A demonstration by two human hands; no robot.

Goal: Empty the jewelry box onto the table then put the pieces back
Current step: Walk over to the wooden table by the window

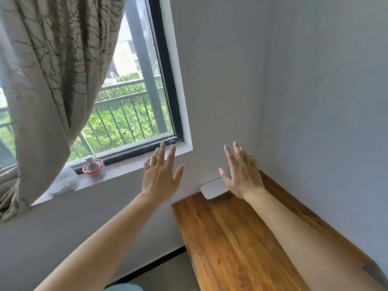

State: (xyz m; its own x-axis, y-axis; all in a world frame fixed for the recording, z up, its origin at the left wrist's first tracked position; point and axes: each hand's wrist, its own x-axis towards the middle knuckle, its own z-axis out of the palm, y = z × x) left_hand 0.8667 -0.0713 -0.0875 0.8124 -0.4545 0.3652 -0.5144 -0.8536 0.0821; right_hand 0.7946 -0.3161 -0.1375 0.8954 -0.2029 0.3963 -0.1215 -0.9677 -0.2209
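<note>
Both hands are raised with fingers spread, holding nothing: left hand (160, 175) before the window sill, right hand (241, 173) above the tabletop's (231, 238) far corner, partly covering a pale flat box (212, 188) lying there.

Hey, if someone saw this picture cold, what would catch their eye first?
Two bare hands, left and right, raised with fingers spread, holding nothing. Below the right one a pale box sits at the far end of a wooden table. Left is a window with a curtain.
</note>
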